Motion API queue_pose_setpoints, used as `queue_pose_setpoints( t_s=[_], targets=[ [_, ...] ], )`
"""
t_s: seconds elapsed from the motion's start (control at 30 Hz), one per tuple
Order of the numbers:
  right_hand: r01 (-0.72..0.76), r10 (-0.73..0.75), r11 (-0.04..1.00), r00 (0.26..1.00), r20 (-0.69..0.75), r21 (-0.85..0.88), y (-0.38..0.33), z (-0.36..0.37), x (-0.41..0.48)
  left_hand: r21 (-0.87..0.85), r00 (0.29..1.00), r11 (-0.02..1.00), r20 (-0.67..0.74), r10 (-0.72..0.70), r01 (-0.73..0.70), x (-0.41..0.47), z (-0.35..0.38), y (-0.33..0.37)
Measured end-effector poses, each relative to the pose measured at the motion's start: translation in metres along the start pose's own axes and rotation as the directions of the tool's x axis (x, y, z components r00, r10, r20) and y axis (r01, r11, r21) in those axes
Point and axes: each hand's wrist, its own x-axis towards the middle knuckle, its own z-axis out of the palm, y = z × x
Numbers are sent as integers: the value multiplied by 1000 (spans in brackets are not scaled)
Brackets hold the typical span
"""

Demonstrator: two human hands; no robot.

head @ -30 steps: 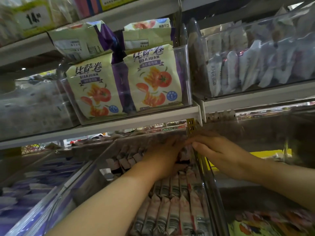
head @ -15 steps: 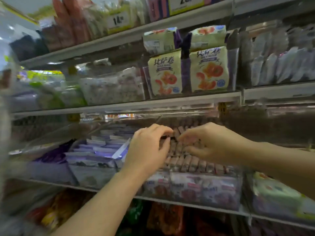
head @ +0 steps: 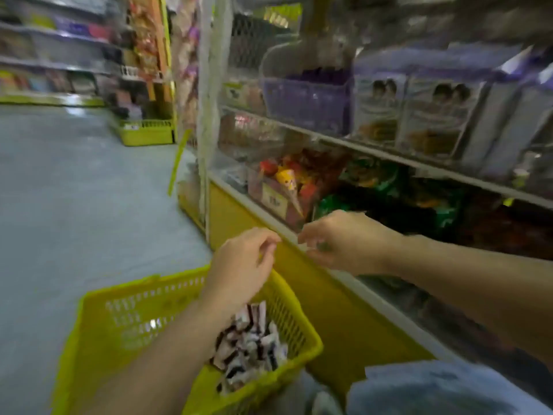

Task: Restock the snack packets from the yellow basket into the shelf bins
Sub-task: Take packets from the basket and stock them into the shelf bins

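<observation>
Half a second earlier both hands were pressed among the packets of a clear shelf bin; now they have been drawn out and lowered over the slotted yellow plastic basket [head: 125,333], and the view has been swung down toward the floor. The left hand [head: 239,271] is held above the basket's far rim with fingers loosely curled and nothing seen in them; the right hand [head: 344,244] is held just right of the basket, fingers half bent and apparently empty, though blur makes this uncertain. A heap of small white-and-dark snack packets [head: 251,345] is left in the basket's right corner. Just right of the basket runs the yellow shelf base [head: 323,298], with clear bins of coloured snack bags [head: 287,181] above it. Beneath the basket lies a grey smooth floor [head: 74,211]; a second yellow basket [head: 143,133] is seen well beyond it.
</observation>
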Motion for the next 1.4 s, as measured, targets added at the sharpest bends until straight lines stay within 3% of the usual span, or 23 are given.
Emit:
queue_pose_setpoints(
  t_s=[0.1, 0.2, 0.3, 0.4, 0.57, 0.63, 0.77, 0.87, 0.97, 1.07, 1.13, 1.23, 1.3, 1.4],
  targets=[
    [37, -52, 997, 968, 247, 62, -14, 78, 39, 63, 979, 983, 97, -177, 171, -40, 14, -66],
    [72, -118, 991, 875, 469, 115, -23, 151, 64, 111, 896, 931, 255, -364, 347, -72, 36, -117],
    [86, -151, 987, 793, 591, 138, -26, 209, 83, 149, 705, 844, 486, -517, 516, -99, 64, -155],
    [90, -164, 985, 732, 662, 144, -27, 256, 98, 174, 505, 769, 663, -553, 615, -121, 91, -182],
    [46, -146, 986, 696, 703, 159, -25, 314, 111, 308, 195, 751, 845, -498, 583, -152, 131, -210],
    [86, -162, 986, 702, 694, 144, -25, 332, 114, 304, 134, 749, 877, -461, 588, -159, 143, -216],
    [178, -198, 979, 754, 626, 96, -31, 355, 116, 319, 87, 774, 898, -432, 548, -169, 161, -212],
    [193, -207, 977, 751, 627, 91, -30, 356, 117, 342, 85, 803, 897, -434, 489, -170, 167, -206],
    [164, -215, 976, 768, 603, 140, -23, 342, 120, 296, 96, 763, 901, -423, 575, -157, 160, -212],
    [46, -146, 974, 874, 464, 222, -10, 315, 125, 247, 149, 688, 875, -462, 682, -139, 139, -224],
    [-41, -64, 952, 942, 328, 304, -1, 300, 128, 141, 212, 590, 846, -489, 795, -131, 125, -229],
    [-64, 25, 913, 994, 102, 403, 4, 287, 130, -152, 299, 283, 742, -600, 947, -121, 112, -230],
    [-65, 76, 873, 997, -2, 484, 1, 284, 131, -333, 321, 116, 668, -672, 936, -115, 111, -229],
    [-54, 127, 709, 991, -52, 703, -8, 283, 134, -510, 339, -22, 602, -723, 860, -106, 114, -225]
  ],
)
